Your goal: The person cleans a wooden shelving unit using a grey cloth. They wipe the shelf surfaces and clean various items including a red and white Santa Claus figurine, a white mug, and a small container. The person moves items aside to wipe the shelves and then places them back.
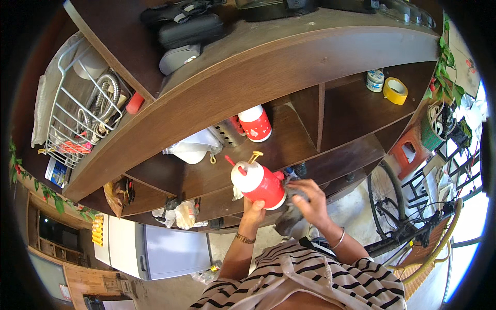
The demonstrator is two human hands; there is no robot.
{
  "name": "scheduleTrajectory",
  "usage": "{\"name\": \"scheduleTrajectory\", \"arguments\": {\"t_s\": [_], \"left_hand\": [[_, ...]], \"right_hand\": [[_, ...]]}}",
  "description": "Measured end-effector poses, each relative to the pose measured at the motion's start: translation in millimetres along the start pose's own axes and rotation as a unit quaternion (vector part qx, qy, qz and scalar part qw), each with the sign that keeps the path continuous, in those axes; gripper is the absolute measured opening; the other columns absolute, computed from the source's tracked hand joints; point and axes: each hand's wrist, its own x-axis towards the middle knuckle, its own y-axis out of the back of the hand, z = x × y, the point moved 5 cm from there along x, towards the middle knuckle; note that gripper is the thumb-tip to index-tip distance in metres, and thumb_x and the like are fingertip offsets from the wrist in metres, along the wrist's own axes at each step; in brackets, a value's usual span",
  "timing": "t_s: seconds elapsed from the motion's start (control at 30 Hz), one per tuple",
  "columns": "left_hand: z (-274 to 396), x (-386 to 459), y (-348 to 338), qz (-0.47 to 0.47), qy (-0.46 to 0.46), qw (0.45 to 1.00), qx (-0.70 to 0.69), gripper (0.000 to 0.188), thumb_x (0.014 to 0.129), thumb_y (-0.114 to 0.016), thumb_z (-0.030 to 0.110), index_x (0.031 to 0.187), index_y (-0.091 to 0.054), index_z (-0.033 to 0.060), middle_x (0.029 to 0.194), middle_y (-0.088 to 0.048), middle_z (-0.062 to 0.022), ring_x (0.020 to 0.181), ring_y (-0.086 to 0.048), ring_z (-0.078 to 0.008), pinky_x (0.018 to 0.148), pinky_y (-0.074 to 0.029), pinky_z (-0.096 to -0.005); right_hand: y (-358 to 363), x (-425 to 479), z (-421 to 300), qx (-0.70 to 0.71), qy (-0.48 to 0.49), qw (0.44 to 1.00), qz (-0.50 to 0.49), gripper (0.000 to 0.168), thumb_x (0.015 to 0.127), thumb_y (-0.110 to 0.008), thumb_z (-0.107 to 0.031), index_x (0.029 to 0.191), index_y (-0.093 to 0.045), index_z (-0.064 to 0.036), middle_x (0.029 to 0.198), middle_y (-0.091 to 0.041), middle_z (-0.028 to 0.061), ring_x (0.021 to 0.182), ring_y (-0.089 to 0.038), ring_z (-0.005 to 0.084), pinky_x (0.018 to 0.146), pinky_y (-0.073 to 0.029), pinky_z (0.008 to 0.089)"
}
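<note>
My left hand [254,211] grips a red and white cup-shaped container [267,186] from below, tilted, with its white top towards the shelf. A red stick and a yellow piece stick out at that top. Beside the container's base, my right hand [312,201] holds a dark grey cloth [294,193], which hangs down below the fingers. Behind them on the shelf stands a similar red and white container [256,126], next to a perforated metal holder [228,132] and a white item in clear plastic [193,147].
A yellow tape roll [395,91] and a small jar [375,80] sit on the right shelf. A white wire basket [83,112] with a metal hose is at upper left. The curved wooden shelf edge [248,66] spans above; a bicycle [387,205] stands at right.
</note>
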Motion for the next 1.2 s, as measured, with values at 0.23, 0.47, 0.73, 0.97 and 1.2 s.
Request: {"name": "scheduleTrajectory", "arguments": {"t_s": [0.23,0.47,0.73,0.97,1.2], "left_hand": [[-5,-5,4,-0.113,0.078,0.989,-0.06,0.101,0.062,-0.083,0.038,0.139,-0.026,0.0038,0.133,-0.044,-0.012,0.122,-0.046,-0.0269,0.103,-0.038,-0.0426],[-18,-1,-8,-0.03,-0.015,0.995,0.094,0.107,0.057,-0.083,0.052,0.134,-0.028,0.002,0.123,-0.049,-0.009,0.111,-0.052,-0.0196,0.094,-0.045,-0.0346],[11,3,-3,0.013,-0.014,0.998,0.052,0.102,0.056,-0.085,0.046,0.132,-0.033,0.0032,0.12,-0.051,-0.0092,0.108,-0.055,-0.0213,0.091,-0.048,-0.0365],[-2,7,2,0.045,-0.055,0.931,0.357,0.074,0.067,-0.081,0.019,0.125,-0.038,0.0034,0.115,-0.053,-0.0103,0.106,-0.053,-0.0194,0.093,-0.043,-0.0329],[-5,-1,18,0.003,-0.037,0.999,-0.033,0.091,0.06,-0.083,0.046,0.128,-0.04,0.0027,0.118,-0.054,-0.0141,0.108,-0.056,-0.0288,0.093,-0.047,-0.0441]], "right_hand": [[38,33,-9,0.262,0.006,0.959,0.109,0.034,0.087,-0.058,-0.027,0.108,-0.062,-0.002,0.116,-0.055,0.0126,0.104,-0.054,0.0212,0.09,-0.042,0.0324],[-3,22,-50,-0.163,0.217,0.961,0.057,0.046,0.066,-0.076,-0.021,0.109,-0.063,-0.009,0.117,-0.056,0.0113,0.096,-0.056,0.0294,0.08,-0.045,0.0383],[18,19,-18,-0.029,0.071,0.994,0.082,0.037,0.08,-0.068,-0.02,0.112,-0.062,-0.002,0.107,-0.062,0.0152,0.098,-0.061,0.0276,0.084,-0.047,0.0351],[-19,22,-82,-0.237,0.297,0.925,0.028,0.049,0.058,-0.078,-0.016,0.105,-0.067,-0.015,0.115,-0.057,0.0032,0.099,-0.055,0.0251,0.082,-0.044,0.0348],[-17,-14,1,-0.102,0.177,0.978,-0.031,0.04,0.063,-0.076,-0.016,0.102,-0.068,-0.011,0.112,-0.06,0.0048,0.099,-0.057,0.0219,0.086,-0.045,0.0353]]}}
